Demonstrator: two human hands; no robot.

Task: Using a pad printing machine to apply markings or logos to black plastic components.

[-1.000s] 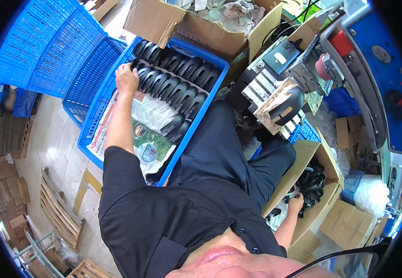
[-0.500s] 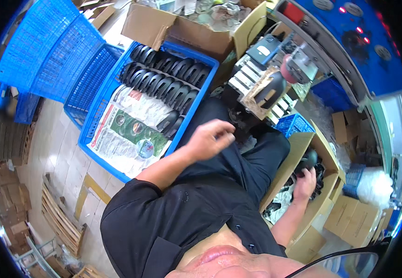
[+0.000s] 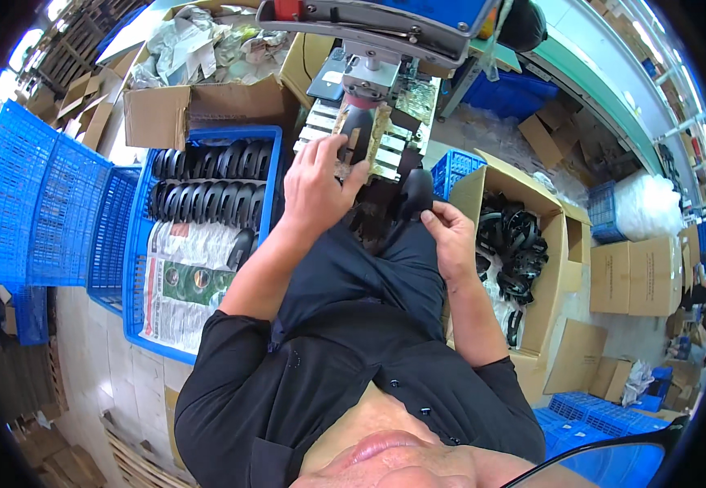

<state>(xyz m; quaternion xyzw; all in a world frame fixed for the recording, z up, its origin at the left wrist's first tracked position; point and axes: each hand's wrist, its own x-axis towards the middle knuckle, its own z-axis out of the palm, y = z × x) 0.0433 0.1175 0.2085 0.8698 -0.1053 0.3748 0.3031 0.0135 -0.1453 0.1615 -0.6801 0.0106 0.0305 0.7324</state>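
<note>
At the machine's fixture (image 3: 376,128), my left hand (image 3: 317,180) has its fingers apart, with fingertips at the edge of a black curved plastic part (image 3: 359,134) seated there. Whether they touch it, I cannot tell. Directly over that part is the machine's grey head (image 3: 369,80) with a reddish pad. My right hand (image 3: 452,236) pinches another black curved plastic part (image 3: 416,193) by its lower end, just right of the fixture and above my lap. The underside of the held part is hidden.
Rows of similar black parts stand in a blue crate (image 3: 133,305) on my left, partly lined with printed paper. An open carton (image 3: 536,358) of black parts sits at my right. Behind are a small blue basket (image 3: 457,169) and a carton (image 3: 158,114) of crumpled wrapping.
My view has turned toward the machine. The left hand has moved from above my lap to the fixture. My right hand has brought a black part out of the carton toward the machine.
</note>
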